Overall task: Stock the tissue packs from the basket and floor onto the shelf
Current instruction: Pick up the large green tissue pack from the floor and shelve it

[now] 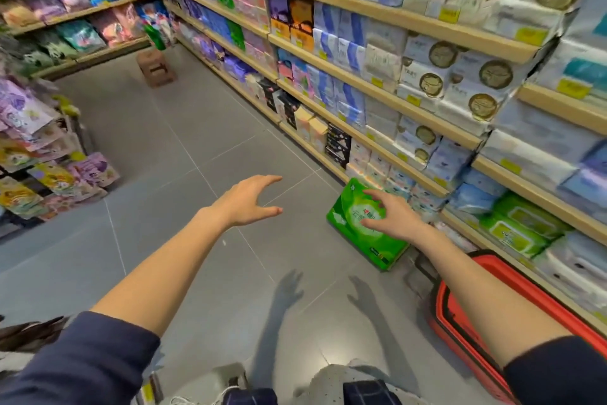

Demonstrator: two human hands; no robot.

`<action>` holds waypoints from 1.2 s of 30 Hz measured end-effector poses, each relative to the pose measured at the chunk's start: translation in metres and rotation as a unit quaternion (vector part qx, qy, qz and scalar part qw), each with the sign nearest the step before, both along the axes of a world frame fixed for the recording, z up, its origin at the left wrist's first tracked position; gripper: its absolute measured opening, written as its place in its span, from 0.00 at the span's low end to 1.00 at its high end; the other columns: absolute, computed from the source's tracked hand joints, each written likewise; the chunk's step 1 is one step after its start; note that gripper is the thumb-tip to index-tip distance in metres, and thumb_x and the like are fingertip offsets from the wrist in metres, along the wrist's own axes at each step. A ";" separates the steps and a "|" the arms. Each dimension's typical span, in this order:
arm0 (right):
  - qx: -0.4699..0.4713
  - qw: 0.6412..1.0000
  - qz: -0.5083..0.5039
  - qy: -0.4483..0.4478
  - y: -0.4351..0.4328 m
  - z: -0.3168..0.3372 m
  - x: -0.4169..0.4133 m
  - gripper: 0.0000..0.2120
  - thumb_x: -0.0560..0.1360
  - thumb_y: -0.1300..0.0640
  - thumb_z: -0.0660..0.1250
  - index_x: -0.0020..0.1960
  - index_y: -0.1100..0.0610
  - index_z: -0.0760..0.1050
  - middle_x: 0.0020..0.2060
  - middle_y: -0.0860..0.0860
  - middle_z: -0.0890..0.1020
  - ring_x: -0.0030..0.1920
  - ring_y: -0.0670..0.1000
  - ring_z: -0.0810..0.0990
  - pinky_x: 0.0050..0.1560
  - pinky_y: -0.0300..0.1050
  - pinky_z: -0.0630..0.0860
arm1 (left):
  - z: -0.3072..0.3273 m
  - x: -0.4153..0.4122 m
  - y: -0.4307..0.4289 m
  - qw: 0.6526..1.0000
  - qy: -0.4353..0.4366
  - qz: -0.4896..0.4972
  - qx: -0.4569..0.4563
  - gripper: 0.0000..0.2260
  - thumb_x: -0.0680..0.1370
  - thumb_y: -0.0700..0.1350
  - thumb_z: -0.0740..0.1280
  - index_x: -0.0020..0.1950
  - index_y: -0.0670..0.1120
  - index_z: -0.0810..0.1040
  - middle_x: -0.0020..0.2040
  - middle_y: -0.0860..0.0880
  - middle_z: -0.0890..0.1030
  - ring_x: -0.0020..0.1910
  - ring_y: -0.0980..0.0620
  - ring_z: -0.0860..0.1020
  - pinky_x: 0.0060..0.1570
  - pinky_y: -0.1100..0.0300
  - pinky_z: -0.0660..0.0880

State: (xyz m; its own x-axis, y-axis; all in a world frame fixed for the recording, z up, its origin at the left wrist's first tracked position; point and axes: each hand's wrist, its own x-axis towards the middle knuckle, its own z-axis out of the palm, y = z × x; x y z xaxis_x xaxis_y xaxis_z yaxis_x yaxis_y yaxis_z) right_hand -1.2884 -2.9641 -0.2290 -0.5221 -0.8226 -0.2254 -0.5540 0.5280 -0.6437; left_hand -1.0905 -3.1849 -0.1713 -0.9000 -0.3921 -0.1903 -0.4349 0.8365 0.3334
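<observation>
A green tissue pack lies on the grey floor against the foot of the shelf on the right. My right hand hovers over its upper right part with fingers spread, holding nothing; whether it touches the pack I cannot tell. My left hand is stretched out above the floor to the left of the pack, fingers apart and empty. A red basket stands on the floor at the lower right, behind my right forearm; its contents are hidden.
The right shelf holds rows of tissue and wipe packs, green wipes on the low tier. A brown cardboard box sits far down the aisle. A display rack of colourful packs stands left. Grey tiled floor lies between.
</observation>
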 end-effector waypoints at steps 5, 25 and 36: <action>0.008 0.999 -0.045 -0.022 -0.010 -0.010 -0.045 0.34 0.69 0.54 0.71 0.71 0.57 0.61 0.69 0.56 0.68 0.68 0.55 0.67 0.68 0.54 0.65 | -0.016 -0.068 -0.028 0.999 -0.022 -0.035 0.006 0.32 0.74 0.54 0.68 0.74 0.48 0.60 0.72 0.46 0.67 0.69 0.46 0.67 0.66 0.56 0.62; -0.066 0.889 -0.440 -0.112 -0.081 -0.082 -0.108 0.33 0.68 0.58 0.73 0.69 0.59 0.64 0.66 0.58 0.72 0.66 0.57 0.71 0.66 0.50 0.67 | -0.095 -0.331 -0.175 0.932 -0.120 -0.340 0.044 0.34 0.71 0.52 0.71 0.73 0.46 0.62 0.72 0.45 0.68 0.68 0.46 0.68 0.65 0.56 0.65; 0.011 0.843 -0.515 -0.155 -0.075 -0.192 -0.128 0.36 0.68 0.63 0.71 0.72 0.58 0.58 0.65 0.61 0.73 0.62 0.62 0.73 0.60 0.49 0.70 | -0.251 -0.380 -0.185 0.893 -0.252 -0.365 0.074 0.32 0.74 0.52 0.68 0.75 0.52 0.57 0.71 0.45 0.67 0.69 0.47 0.66 0.64 0.58 0.63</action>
